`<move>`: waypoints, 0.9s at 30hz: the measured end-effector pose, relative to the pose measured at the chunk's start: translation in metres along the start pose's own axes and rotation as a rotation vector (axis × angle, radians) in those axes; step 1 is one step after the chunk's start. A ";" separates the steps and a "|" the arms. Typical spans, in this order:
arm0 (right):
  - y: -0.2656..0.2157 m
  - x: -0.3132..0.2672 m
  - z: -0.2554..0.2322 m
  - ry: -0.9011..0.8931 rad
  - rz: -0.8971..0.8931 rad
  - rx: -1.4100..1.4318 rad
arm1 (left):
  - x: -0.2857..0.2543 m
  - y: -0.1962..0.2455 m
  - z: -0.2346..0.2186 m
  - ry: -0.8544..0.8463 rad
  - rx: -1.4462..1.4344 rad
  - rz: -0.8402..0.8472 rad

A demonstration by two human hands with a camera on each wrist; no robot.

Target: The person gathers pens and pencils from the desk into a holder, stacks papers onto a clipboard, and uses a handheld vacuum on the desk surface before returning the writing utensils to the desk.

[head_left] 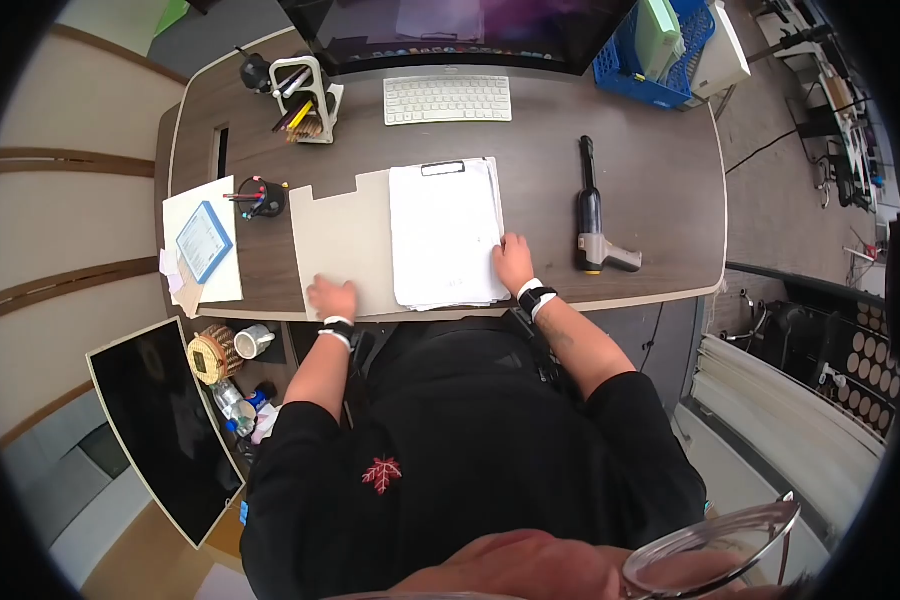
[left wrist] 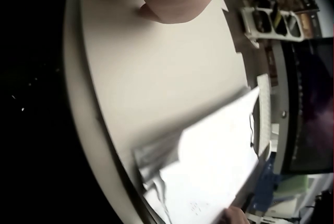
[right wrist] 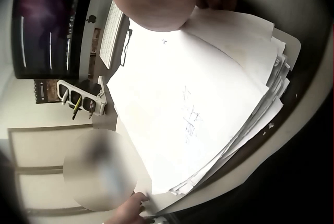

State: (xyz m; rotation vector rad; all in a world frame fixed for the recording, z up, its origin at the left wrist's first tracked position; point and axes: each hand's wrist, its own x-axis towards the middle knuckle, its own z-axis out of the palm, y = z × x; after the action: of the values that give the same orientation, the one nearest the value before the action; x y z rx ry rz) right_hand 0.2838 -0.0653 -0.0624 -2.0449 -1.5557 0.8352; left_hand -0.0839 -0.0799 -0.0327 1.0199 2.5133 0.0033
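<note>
While the right hand [head_left: 515, 265] pinches the right edge of the papers [head_left: 444, 235], the left hand [head_left: 333, 298] rests relaxed. Both flank them.

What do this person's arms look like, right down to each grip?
Short black sleeves leave the forearms bare. The left grip and right grip are ungloved, each with a black-and-white band at the wrist.

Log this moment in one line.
left hand: on beige cardboard folder | right hand: at right edge of white paper stack | black-and-beige handheld tool: lying on brown desk
</note>
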 end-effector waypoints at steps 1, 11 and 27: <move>-0.001 -0.002 0.001 0.010 -0.004 -0.016 | 0.003 -0.017 -0.004 0.010 0.007 -0.067; 0.012 0.006 0.006 -0.049 0.112 -0.098 | 0.024 -0.117 -0.031 -0.063 -0.652 0.043; 0.032 0.026 -0.053 -0.183 0.647 0.752 | -0.065 0.096 0.016 -0.483 -0.262 0.747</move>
State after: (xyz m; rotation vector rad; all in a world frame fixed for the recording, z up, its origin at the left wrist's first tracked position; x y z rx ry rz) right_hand 0.3473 -0.0477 -0.0508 -1.8872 -0.4575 1.5779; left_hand 0.0277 -0.0553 -0.0075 1.5548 1.5543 0.2635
